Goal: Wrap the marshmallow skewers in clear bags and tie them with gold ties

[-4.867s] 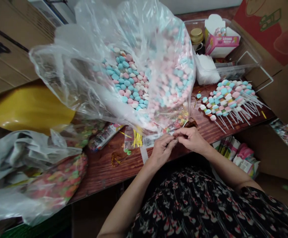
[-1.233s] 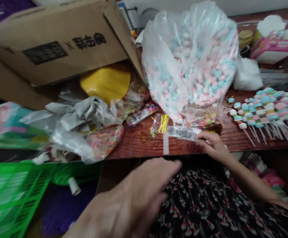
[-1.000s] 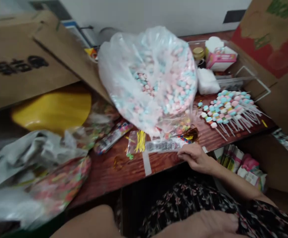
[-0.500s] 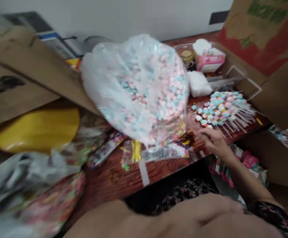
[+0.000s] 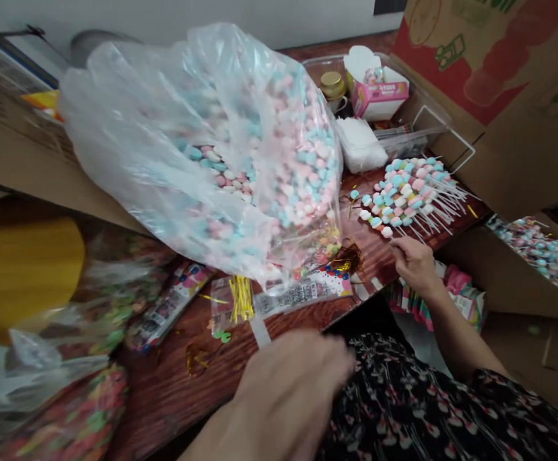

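A big clear plastic bag full of pink, blue and white marshmallow-like candies lies across the wooden table. My right hand is at the table's right side, its fingertips close to the stick ends of a heap of candy skewers. Nothing shows in its fingers. My left hand is blurred by motion above the table's front edge, near a barcoded plastic packet. Beside that packet lies a small clear bag of gold twist ties.
Behind the skewers are a clear plastic box holding a gold-lidded jar and a pink-and-white carton. Cardboard boxes stand right, a yellow object left. Colourful candy bags lie front left.
My hands have come apart from their earlier position together at the bag's mouth. The right hand has shifted toward the skewers, the left has risen into view, and the barcoded packet lies on the table.
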`<state>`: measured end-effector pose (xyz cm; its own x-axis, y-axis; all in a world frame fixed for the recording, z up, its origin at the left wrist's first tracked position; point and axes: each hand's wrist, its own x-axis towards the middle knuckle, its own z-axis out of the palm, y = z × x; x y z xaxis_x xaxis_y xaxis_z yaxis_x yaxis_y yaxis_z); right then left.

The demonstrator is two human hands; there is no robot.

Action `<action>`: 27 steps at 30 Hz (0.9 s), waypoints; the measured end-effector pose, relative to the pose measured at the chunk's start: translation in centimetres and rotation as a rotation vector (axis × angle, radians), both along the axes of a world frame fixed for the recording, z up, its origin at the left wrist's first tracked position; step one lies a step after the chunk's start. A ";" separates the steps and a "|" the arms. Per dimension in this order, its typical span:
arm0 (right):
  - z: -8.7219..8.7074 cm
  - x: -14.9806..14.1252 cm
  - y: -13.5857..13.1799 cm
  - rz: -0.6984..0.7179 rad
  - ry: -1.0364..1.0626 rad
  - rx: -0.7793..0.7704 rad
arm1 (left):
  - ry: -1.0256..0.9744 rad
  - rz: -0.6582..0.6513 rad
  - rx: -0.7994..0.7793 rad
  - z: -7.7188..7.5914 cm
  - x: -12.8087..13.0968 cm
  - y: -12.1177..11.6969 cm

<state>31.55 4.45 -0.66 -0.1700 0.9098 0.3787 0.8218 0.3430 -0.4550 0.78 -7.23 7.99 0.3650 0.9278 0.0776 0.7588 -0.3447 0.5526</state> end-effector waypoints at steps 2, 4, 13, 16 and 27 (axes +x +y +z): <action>-0.2 1.0 -0.1 -0.053 -0.041 0.007 | 0.168 -0.107 0.002 -1.9 0.9 2.9; -0.4 1.6 -0.3 -0.114 -0.100 -0.005 | 0.381 -0.186 0.048 -4.2 1.9 4.9; -1.6 1.8 0.3 -0.294 -0.355 -0.103 | 0.561 -0.107 0.312 -9.2 1.0 6.8; -2.0 1.5 0.9 -0.323 -0.399 -0.154 | 0.509 -0.055 0.358 -9.8 0.5 6.7; 4.1 1.8 2.6 -0.224 -0.611 -0.164 | 0.295 0.153 0.236 -9.5 1.1 6.4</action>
